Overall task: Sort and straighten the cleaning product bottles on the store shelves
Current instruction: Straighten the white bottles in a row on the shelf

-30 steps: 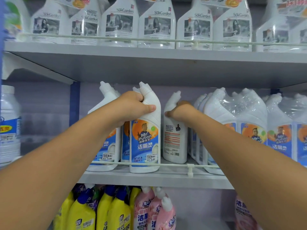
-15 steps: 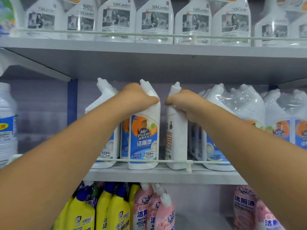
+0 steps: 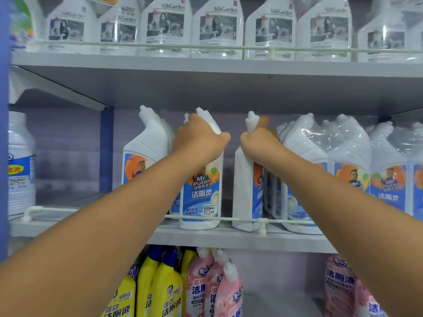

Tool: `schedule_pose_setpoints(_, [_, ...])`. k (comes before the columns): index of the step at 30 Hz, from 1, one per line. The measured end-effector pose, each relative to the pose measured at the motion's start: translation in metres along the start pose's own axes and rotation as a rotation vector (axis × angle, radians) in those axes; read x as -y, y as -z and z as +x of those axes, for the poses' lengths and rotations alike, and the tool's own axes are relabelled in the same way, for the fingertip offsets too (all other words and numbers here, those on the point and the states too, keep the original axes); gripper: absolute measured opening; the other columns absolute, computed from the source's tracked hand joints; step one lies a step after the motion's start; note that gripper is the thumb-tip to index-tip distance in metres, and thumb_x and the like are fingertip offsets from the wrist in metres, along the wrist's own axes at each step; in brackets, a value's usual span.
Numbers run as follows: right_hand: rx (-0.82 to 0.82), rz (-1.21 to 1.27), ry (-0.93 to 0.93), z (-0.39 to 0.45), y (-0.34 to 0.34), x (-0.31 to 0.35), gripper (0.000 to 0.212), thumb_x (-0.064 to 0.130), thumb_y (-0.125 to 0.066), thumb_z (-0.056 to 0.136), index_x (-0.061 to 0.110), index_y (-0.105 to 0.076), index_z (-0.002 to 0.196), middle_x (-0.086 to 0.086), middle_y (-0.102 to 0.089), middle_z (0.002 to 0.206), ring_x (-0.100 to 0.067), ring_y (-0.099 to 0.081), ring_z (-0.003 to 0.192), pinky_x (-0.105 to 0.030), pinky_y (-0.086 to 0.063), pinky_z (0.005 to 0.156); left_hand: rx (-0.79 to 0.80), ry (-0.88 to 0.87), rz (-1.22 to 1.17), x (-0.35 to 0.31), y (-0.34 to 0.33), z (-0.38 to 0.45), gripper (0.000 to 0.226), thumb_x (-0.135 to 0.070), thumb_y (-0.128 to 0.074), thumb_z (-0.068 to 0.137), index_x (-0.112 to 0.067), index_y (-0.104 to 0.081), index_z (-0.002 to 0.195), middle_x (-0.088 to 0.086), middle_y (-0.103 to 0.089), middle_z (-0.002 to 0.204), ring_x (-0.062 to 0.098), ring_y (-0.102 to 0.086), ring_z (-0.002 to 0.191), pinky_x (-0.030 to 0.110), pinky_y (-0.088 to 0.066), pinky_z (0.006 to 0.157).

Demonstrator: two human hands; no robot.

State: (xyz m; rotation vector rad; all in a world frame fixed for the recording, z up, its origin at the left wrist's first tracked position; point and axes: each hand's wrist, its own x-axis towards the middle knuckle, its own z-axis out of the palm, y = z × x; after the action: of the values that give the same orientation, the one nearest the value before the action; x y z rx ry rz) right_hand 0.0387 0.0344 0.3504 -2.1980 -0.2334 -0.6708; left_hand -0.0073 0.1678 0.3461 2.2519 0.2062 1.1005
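Head view looks straight at the middle shelf (image 3: 229,241), where both arms reach in side by side. The left hand (image 3: 201,139) has its fingers curled round the slanted neck of a white Mr Puton bottle (image 3: 201,193), which stands upright with its blue and orange label facing out, its base just behind the white guard rail (image 3: 229,219). Just beside it, the right hand (image 3: 258,139) grips the neck of a second white bottle (image 3: 245,191), fingers wrapped tight below the cap; this one is turned so its plain side and label edge show. Left of the pair another bottle of the same kind (image 3: 146,147) stands alone. To the right, shrink-wrapped packs (image 3: 343,152) crowd the shelf. Clear SukGarden bottles (image 3: 217,28) line the shelf above, while yellow bottles (image 3: 164,287) and pink bottles (image 3: 206,287) fill the one below.
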Motion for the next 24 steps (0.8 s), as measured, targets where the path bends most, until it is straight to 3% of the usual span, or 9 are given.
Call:
schedule_pose_setpoints(5, [-0.059,-0.108,0.144,-0.012,-0.008,-0.003,0.066,0.042,-0.043,0.097,0.018,-0.017,0.153,-0.024,-0.034,0.143,-0.044,-0.041,0.128,-0.048,-0.041,0.099,0.065,0.011,0.039,0.002,0.003,0.01,0.081,-0.048,-0.068,0.085,-0.004,-0.031,0.141,0.017,-0.053,0.134,0.035,-0.057,0.116,0.036,-0.041,0.077])
schedule_pose_setpoints(8, [-0.042,0.011,0.142,-0.015,-0.011,0.001,0.057,0.036,-0.046,0.098,0.015,-0.023,0.146,-0.019,-0.038,0.134,-0.036,-0.051,0.101,-0.042,-0.045,0.081,0.068,-0.004,0.026,0.004,0.004,0.018,0.079,-0.044,-0.069,0.083,-0.002,-0.033,0.139,0.018,-0.055,0.132,0.036,-0.059,0.113,0.036,-0.04,0.073])
schedule_pose_setpoints(11, [-0.04,0.071,0.152,-0.018,-0.011,0.001,0.047,0.032,-0.048,0.097,0.015,-0.029,0.136,-0.012,-0.041,0.117,-0.021,-0.05,0.076,-0.032,-0.039,0.06,0.093,0.016,0.015,0.002,0.006,0.018,0.105,-0.043,-0.071,0.086,0.001,-0.006,0.157,0.02,-0.048,0.146,0.037,-0.054,0.126,0.037,-0.043,0.082])
schedule_pose_setpoints(13, [-0.07,0.041,0.166,-0.02,-0.011,0.001,0.048,0.033,-0.047,0.097,0.015,-0.028,0.137,-0.011,-0.04,0.114,-0.022,-0.051,0.075,-0.033,-0.04,0.061,0.102,-0.009,0.017,0.002,0.011,0.012,0.115,-0.04,-0.071,0.088,-0.003,0.011,0.16,0.019,-0.042,0.154,0.035,-0.047,0.135,0.038,-0.045,0.093])
schedule_pose_setpoints(16, [-0.095,-0.01,0.131,-0.022,-0.012,0.002,0.051,0.036,-0.046,0.097,0.015,-0.027,0.139,-0.012,-0.041,0.116,-0.033,-0.055,0.09,-0.039,-0.043,0.075,0.001,-0.153,0.042,0.01,0.036,0.004,0.09,-0.035,-0.066,0.09,-0.006,-0.016,0.159,0.012,-0.046,0.15,0.032,-0.045,0.136,0.043,-0.045,0.105])
schedule_pose_setpoints(18, [-0.11,-0.049,0.11,-0.022,-0.013,0.001,0.051,0.038,-0.048,0.097,0.014,-0.028,0.138,-0.014,-0.043,0.121,-0.034,-0.052,0.097,-0.04,-0.041,0.079,-0.16,-0.299,-0.066,0.032,0.063,-0.003,0.063,-0.032,-0.066,0.091,-0.016,-0.042,0.147,0.0,-0.055,0.139,0.022,-0.051,0.129,0.04,-0.045,0.104])
schedule_pose_setpoints(20, [-0.232,-0.095,0.22,-0.029,-0.015,-0.002,0.057,0.039,-0.056,0.097,0.011,-0.031,0.14,-0.016,-0.041,0.131,-0.034,-0.049,0.112,-0.038,-0.039,0.087,-0.324,-0.386,-0.199,0.063,0.09,-0.006,0.052,-0.029,-0.069,0.091,-0.026,-0.052,0.141,-0.009,-0.059,0.131,0.013,-0.054,0.123,0.035,-0.046,0.103])
schedule_pose_setpoints(22, [-0.414,-0.03,0.467,-0.045,-0.016,0.0,0.061,0.036,-0.064,0.096,0.012,-0.036,0.144,-0.009,-0.04,0.136,-0.023,-0.043,0.122,-0.026,-0.035,0.097,-0.35,-0.304,-0.267,0.099,0.106,-0.002,0.047,-0.033,-0.074,0.09,-0.029,-0.058,0.134,-0.01,-0.062,0.128,0.009,-0.058,0.118,0.032,-0.048,0.101])
schedule_pose_setpoints(24, [-0.429,0.141,0.615,-0.059,-0.016,0.01,0.052,0.033,-0.066,0.096,0.015,-0.045,0.14,0.003,-0.044,0.128,-0.009,-0.046,0.116,-0.018,-0.039,0.096,-0.223,-0.144,-0.333,0.126,0.107,0.0,0.053,-0.042,-0.078,0.087,-0.032,-0.058,0.134,-0.013,-0.062,0.131,0.009,-0.061,0.116,0.035,-0.051,0.095])
